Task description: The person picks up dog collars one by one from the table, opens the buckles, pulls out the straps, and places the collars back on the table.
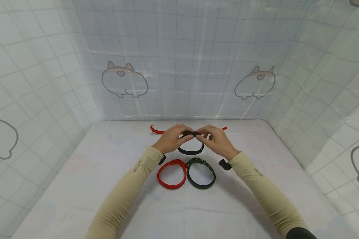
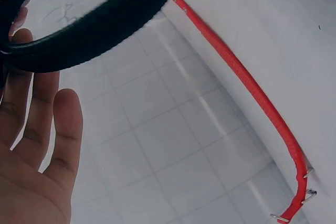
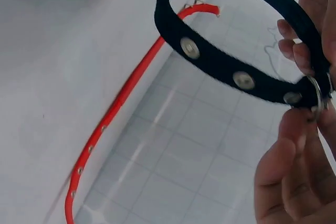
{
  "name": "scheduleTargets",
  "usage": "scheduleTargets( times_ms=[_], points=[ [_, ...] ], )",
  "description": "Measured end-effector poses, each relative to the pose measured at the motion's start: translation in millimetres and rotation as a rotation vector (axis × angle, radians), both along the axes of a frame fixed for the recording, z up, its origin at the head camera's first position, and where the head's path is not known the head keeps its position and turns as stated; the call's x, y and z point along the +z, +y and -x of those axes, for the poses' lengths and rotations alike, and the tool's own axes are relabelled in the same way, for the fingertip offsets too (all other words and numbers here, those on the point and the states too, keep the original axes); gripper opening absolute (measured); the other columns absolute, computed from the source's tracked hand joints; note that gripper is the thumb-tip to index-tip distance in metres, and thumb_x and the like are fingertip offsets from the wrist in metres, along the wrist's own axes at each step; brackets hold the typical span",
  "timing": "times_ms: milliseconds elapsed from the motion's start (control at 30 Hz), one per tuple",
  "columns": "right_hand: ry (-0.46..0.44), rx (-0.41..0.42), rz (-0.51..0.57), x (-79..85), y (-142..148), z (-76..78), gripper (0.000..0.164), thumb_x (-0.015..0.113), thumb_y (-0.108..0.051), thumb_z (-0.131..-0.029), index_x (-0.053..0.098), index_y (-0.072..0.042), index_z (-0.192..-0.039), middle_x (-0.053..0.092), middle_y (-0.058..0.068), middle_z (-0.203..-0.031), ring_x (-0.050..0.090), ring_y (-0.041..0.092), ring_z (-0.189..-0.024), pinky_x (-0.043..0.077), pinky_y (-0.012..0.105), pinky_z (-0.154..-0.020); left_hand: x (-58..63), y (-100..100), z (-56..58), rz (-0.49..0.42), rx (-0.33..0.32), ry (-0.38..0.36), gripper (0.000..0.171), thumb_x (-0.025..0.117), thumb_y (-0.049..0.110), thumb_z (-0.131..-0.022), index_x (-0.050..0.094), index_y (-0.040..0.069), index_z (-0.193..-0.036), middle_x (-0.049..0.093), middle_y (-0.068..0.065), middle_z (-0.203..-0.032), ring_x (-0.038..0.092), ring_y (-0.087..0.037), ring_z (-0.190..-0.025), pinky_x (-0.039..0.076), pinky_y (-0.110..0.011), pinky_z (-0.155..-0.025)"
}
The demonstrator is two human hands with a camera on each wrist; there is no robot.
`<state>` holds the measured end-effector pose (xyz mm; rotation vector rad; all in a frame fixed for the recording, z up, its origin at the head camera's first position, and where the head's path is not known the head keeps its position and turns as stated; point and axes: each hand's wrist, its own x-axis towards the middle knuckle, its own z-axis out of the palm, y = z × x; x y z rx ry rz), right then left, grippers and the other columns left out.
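Both hands hold up a black collar [image 1: 190, 152], its band bent into a loop that hangs below them. At the loop's top, my left hand [image 1: 173, 137] pinches one side near the fastening. Opposite it, my right hand [image 1: 218, 141] grips the other side, fingertips close to the left ones. In the right wrist view the black collar [image 3: 215, 74] shows silver eyelets along the band and a metal ring beside the fingers [image 3: 299, 124]. The left wrist view has the band passing in front of spread fingers [image 2: 67, 124].
Behind the hands a red collar [image 1: 158, 132] lies stretched out, with metal fittings at one end and eyelets toward the other. Nearer, a looped red collar [image 1: 171, 187] and a looped dark green collar [image 1: 201, 186] lie side by side on the white table [image 1: 131, 205]. Tiled-pattern sheets [image 1: 191, 83] surround it.
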<state>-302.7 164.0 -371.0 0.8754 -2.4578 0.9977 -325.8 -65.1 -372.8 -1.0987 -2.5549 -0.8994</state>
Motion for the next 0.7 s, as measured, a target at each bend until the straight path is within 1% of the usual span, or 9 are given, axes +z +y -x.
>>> scheduleTargets(
  times_ms=[100, 200, 333, 433, 500, 600, 700],
  points=[
    [-0.015, 0.003, 0.057, -0.9, 0.0, 0.2, 0.022, 0.065, -0.035, -0.088, 0.067, -0.022, -0.105, 0.061, -0.011, -0.096, 0.057, 0.007, -0.078, 0.05, 0.032, -0.063, 1.0, -1.2, 0.0, -0.042, -0.003, -0.025, 0.031, 0.054, 0.046, -0.091, 0.06, 0.029, -0.116, 0.058, 0.016, -0.109, 0.052, -0.002, -0.099, 0.045, -0.028, -0.087],
    [-0.026, 0.006, 0.07, -0.6, 0.7, 0.3, 0.022, 0.065, -0.034, -0.088, 0.066, -0.021, -0.105, 0.061, -0.01, -0.097, 0.057, 0.008, -0.081, 0.05, 0.035, -0.064, 2.4, -1.9, 0.0, -0.063, -0.013, -0.028, 0.029, 0.055, 0.045, -0.091, 0.061, 0.029, -0.115, 0.058, 0.015, -0.107, 0.052, -0.001, -0.095, 0.046, -0.028, -0.085],
    [-0.013, 0.01, -0.007, 2.8, 2.3, -0.3, 0.022, 0.066, -0.036, -0.087, 0.066, -0.023, -0.104, 0.06, -0.012, -0.098, 0.055, 0.012, -0.086, 0.048, 0.037, -0.07, 3.0, -1.2, -1.6, -0.05, -0.037, -0.012, 0.028, 0.056, 0.04, -0.092, 0.061, 0.026, -0.115, 0.059, 0.015, -0.106, 0.051, -0.002, -0.096, 0.046, -0.032, -0.085],
    [0.01, 0.026, -0.063, 6.8, 3.4, 0.2, 0.023, 0.067, -0.038, -0.085, 0.067, -0.025, -0.104, 0.06, -0.014, -0.097, 0.054, 0.014, -0.087, 0.046, 0.034, -0.074, 3.7, 0.0, -3.2, -0.038, -0.044, -0.007, 0.028, 0.057, 0.039, -0.092, 0.062, 0.026, -0.116, 0.059, 0.015, -0.105, 0.051, -0.004, -0.096, 0.047, -0.036, -0.085],
    [0.027, 0.04, -0.073, 8.1, 4.1, 1.0, 0.023, 0.068, -0.038, -0.084, 0.068, -0.026, -0.103, 0.06, -0.013, -0.096, 0.054, 0.016, -0.087, 0.045, 0.033, -0.075, 3.8, 1.0, -4.0, -0.035, -0.044, -0.009, 0.028, 0.057, 0.04, -0.091, 0.062, 0.026, -0.115, 0.059, 0.015, -0.104, 0.051, -0.004, -0.096, 0.048, -0.038, -0.084],
    [0.041, 0.051, -0.04, 8.3, 5.3, 0.9, 0.022, 0.07, -0.035, -0.083, 0.07, -0.025, -0.102, 0.061, -0.013, -0.094, 0.055, 0.015, -0.085, 0.045, 0.033, -0.072, 3.3, 1.8, -4.3, -0.032, -0.044, -0.016, 0.029, 0.056, 0.042, -0.091, 0.061, 0.027, -0.115, 0.058, 0.017, -0.102, 0.05, -0.003, -0.095, 0.048, -0.038, -0.084],
    [0.036, 0.053, 0.03, 5.9, 5.6, 0.9, 0.021, 0.071, -0.034, -0.082, 0.071, -0.024, -0.101, 0.062, -0.012, -0.093, 0.055, 0.012, -0.082, 0.046, 0.036, -0.069, 1.8, 1.3, -3.8, -0.049, -0.034, -0.018, 0.029, 0.056, 0.043, -0.091, 0.061, 0.029, -0.116, 0.058, 0.018, -0.103, 0.05, -0.002, -0.095, 0.047, -0.034, -0.085]
  ],
)
